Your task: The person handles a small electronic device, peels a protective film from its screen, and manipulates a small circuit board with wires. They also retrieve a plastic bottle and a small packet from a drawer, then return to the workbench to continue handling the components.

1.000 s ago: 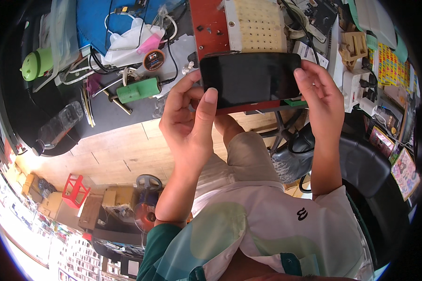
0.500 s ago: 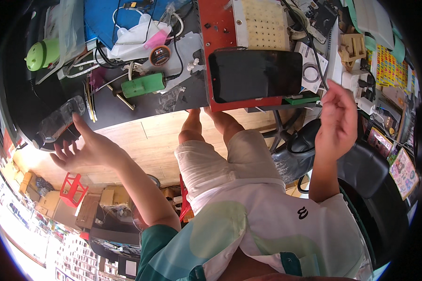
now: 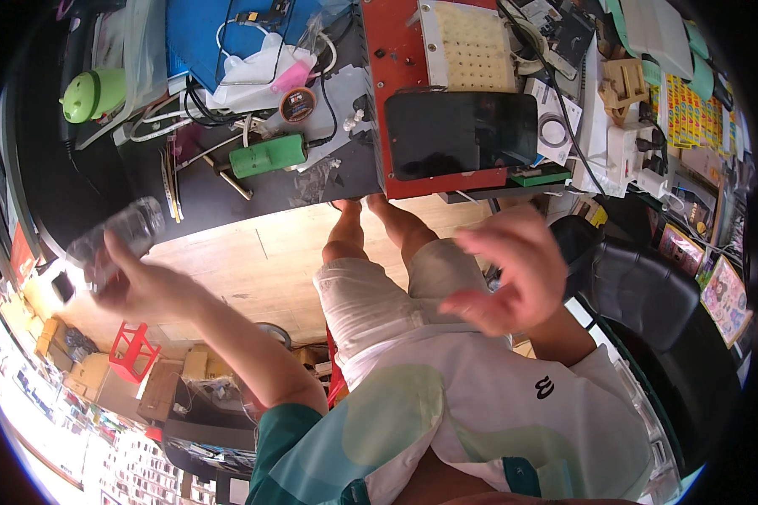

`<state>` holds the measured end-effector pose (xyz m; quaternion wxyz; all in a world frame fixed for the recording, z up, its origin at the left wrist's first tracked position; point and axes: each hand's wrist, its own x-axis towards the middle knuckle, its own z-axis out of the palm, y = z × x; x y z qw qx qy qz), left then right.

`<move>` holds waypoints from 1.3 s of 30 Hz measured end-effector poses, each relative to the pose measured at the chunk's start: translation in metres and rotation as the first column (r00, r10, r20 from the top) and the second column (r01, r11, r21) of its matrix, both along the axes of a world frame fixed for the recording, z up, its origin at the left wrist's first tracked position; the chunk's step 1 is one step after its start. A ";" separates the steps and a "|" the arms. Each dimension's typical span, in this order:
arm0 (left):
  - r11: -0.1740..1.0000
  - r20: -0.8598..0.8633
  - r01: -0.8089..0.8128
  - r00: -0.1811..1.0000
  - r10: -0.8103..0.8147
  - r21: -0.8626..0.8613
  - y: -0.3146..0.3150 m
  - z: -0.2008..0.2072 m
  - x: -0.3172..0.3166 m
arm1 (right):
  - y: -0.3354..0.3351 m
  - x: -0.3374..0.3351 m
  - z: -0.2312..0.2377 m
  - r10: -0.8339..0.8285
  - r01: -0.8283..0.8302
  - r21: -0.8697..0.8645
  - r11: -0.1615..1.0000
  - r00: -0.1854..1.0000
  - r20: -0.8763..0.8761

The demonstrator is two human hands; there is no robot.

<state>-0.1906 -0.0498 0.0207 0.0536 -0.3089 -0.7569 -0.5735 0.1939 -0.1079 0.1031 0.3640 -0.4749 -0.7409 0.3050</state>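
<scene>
My left hand [image 3: 147, 286] is wrapped round a clear plastic bottle [image 3: 135, 225] off the table's left front edge. The bottle lies tilted, its dark cap [image 3: 62, 287] toward the lower left. My right hand [image 3: 514, 273] hangs in the air in front of my body, slightly blurred. Its fingers are curved and apart from the thumb, with nothing seen between them. Beyond it a large black phone [image 3: 461, 135] lies face up on a red box-like device [image 3: 379, 84].
On the dark table [image 3: 101, 160] lie a green tool with a cable [image 3: 268, 156], a round tin [image 3: 297, 104], tweezers [image 3: 172, 181] and a green figure [image 3: 93, 94]. A power strip [image 3: 627, 151] sits at the right. A black chair [image 3: 648, 286] and a red stool [image 3: 133, 352] stand nearby.
My left hand, spread beside the bottle before, has closed round it and moved it slightly off the table edge. My right hand has come left and closer to my body.
</scene>
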 end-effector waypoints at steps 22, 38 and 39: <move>0.285 0.971 0.932 -0.185 -0.154 0.223 -0.037 0.080 0.197 | -0.020 -0.024 0.052 -0.527 0.061 -0.924 0.377 0.835 -0.159; 0.295 0.950 0.905 -0.272 -0.155 0.307 -0.019 0.074 0.203 | -0.006 -0.026 0.050 -0.668 0.008 -0.933 0.360 0.701 -0.251; 0.307 0.947 0.896 -0.291 -0.137 0.320 -0.018 0.074 0.203 | -0.005 -0.026 0.051 -0.667 0.018 -0.934 0.356 0.705 -0.241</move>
